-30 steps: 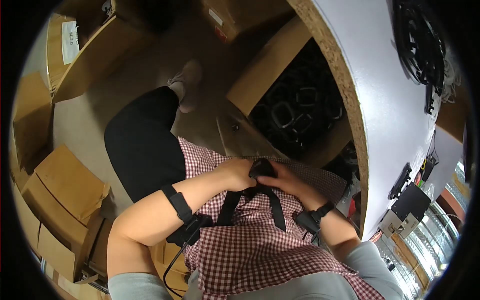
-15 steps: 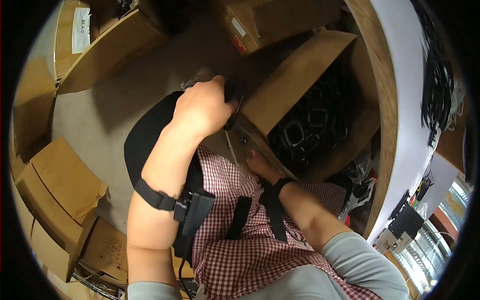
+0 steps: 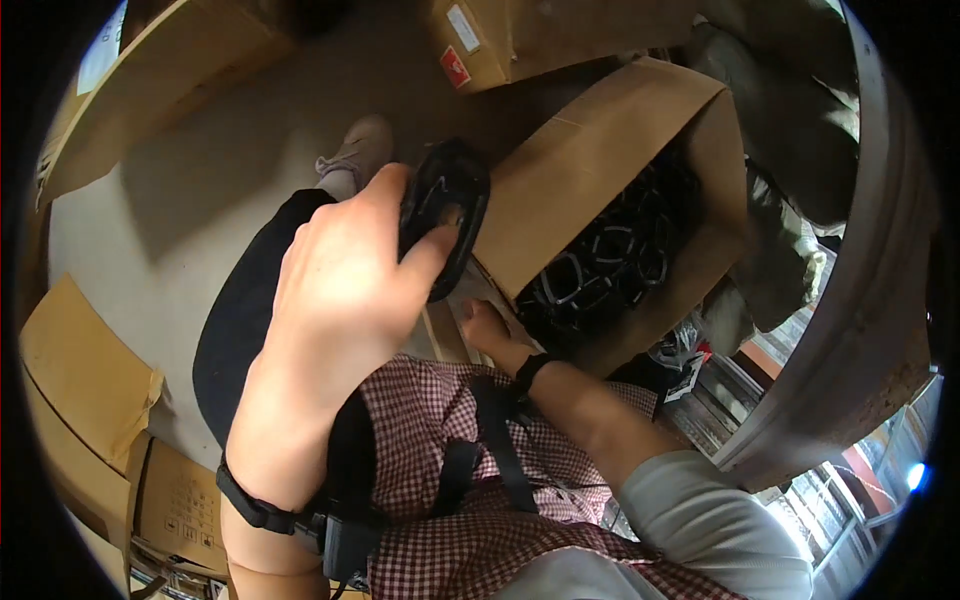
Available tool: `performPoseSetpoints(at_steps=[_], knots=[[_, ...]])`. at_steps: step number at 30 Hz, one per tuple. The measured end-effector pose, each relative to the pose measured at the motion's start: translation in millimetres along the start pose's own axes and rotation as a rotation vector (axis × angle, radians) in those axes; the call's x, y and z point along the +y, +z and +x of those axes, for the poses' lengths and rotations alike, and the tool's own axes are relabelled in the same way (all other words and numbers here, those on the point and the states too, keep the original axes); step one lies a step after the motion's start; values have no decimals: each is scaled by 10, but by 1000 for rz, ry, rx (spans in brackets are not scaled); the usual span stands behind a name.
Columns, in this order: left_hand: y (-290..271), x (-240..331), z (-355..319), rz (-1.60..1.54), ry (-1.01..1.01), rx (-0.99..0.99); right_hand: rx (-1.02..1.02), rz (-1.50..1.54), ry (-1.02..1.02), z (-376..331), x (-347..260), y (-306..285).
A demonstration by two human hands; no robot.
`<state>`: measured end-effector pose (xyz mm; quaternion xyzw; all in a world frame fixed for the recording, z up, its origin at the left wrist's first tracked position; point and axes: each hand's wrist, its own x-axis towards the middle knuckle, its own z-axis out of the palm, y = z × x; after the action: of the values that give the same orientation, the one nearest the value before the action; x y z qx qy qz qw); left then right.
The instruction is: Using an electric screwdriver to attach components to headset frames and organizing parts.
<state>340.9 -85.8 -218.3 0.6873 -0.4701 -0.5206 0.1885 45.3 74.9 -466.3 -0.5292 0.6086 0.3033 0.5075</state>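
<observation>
Left hand [image 3: 340,260]: pinches black ring [image 3: 448,165].
Right hand [image 3: 487,328]: curled near box [image 3: 590,165]; can't tell if holding anything.
Black ring: best held firmly, so it won't slip.

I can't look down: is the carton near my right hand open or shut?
The carton is open: black loop-shaped parts show inside it.

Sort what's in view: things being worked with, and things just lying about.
Worked with:
- black oval piece, held in the left hand
- probably the open cardboard box of black frames, beside the right hand; whether that hand holds anything is unclear

Lying about, apparently:
- red-labelled carton at the top
- printed carton, lower left
</observation>
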Motion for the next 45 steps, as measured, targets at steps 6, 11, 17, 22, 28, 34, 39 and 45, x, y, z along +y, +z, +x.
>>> performPoseSetpoints(at_steps=[6, 11, 17, 22, 28, 34, 39, 45], knots=[[174, 91, 118, 80, -40, -118, -66, -249, 134, 118, 292, 13], [213, 53, 49, 56, -55, -66, -136, -428, 61, 235, 111, 135], [240, 229, 71, 76, 65, 16, -14, -244, -77, 866, 785, 379], [123, -1, 7, 90, -63, 9, -244, -248, 129, 510, 119, 95], [92, 120, 37, 75, -146, -125, -161, -389, -102, 677, 10, 115], [74, 4, -44, 112, -5, 20, -113, -522, -222, 414, 207, 336], [58, 91, -33, -38, 13, 19, -4, -621, -248, 559, 1056, 733], [58, -103, -21, -116, -6, 20, -82, 99, -585, 541, 1147, 795]])
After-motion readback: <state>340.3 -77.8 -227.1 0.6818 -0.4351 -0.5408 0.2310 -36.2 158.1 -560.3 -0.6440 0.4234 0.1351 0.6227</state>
